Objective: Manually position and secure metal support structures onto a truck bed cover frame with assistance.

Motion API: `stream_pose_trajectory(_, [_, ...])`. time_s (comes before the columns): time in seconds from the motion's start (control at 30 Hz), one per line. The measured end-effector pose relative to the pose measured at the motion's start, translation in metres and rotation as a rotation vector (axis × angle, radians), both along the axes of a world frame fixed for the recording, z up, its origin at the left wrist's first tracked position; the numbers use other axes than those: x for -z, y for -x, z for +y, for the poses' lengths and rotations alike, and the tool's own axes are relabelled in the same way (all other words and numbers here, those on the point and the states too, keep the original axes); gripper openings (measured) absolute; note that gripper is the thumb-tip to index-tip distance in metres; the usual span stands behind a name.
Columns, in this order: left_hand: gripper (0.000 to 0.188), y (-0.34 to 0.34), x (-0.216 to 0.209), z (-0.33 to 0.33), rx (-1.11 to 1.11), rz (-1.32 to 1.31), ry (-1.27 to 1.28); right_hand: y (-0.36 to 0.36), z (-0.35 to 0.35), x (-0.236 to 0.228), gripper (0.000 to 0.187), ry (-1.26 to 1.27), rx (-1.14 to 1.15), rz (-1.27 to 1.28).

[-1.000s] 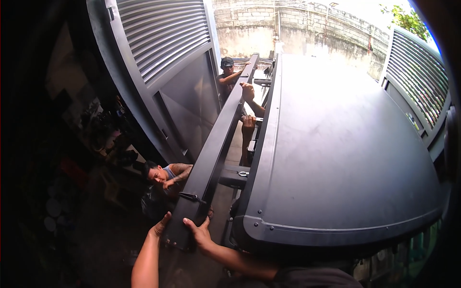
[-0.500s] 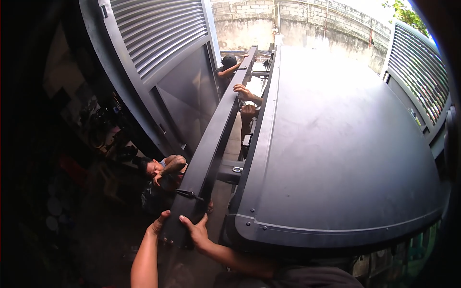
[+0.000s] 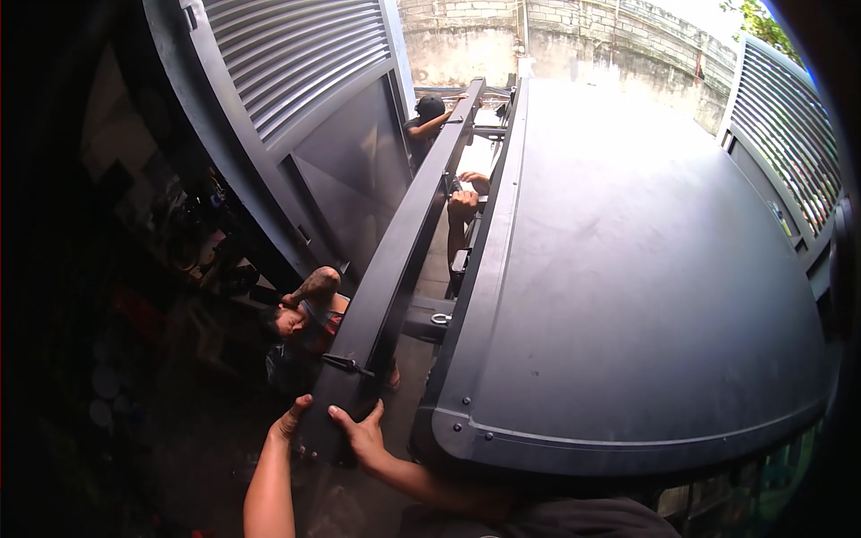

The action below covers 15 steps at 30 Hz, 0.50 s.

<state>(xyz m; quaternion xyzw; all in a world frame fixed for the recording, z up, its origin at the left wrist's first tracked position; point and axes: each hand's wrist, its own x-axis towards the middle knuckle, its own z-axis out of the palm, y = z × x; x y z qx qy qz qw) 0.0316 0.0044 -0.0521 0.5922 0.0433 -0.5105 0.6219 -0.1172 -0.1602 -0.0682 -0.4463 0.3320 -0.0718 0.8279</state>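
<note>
A long black box-shaped beam [image 3: 395, 269] runs from my hands up toward the far wall, beside a large flat black shell [image 3: 646, 296]. My left hand [image 3: 291, 418] grips its near end from the left side. On the right side of that end, my right hand [image 3: 362, 438] is wrapped against it, thumb on the upper face. Just beyond my hands, a dark strap [image 3: 347, 364] crosses the beam. Another person's hands [image 3: 465, 202] are at the beam's right side, in the gap by the shell. At the far end, a person in a black cap [image 3: 430, 109] has a hand on the beam.
A person [image 3: 309, 309] stands below on the left with a raised arm. A grey louvred gate panel [image 3: 296, 81] rises at the left, another gate panel [image 3: 785, 134] at the right. A bracket with a metal shackle [image 3: 439, 319] lies between beam and shell. A block wall [image 3: 583, 40] closes the back.
The near end of the beam has shifted slightly left with my hands. The co-worker's hand mid-beam has come off its top into the gap. The person below has shifted their head and arm.
</note>
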Motion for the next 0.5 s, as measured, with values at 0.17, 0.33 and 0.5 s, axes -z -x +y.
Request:
stream_pose_trajectory(0.17, [0.110, -0.001, 0.002, 0.003, -0.092, -0.002, -0.131, -0.003, 0.003, 0.010, 0.149, 0.015, -0.057, -0.002])
stream_pose_trajectory(0.33, [0.107, 0.003, -0.002, 0.001, -0.066, 0.010, -0.069, 0.002, 0.003, -0.001, 0.150, 0.055, 0.010, 0.010])
stream_pose_trajectory(0.5, [0.105, 0.007, -0.014, 0.000, -0.046, 0.023, -0.113, 0.000, 0.001, 0.004, 0.150, 0.115, -0.020, 0.082])
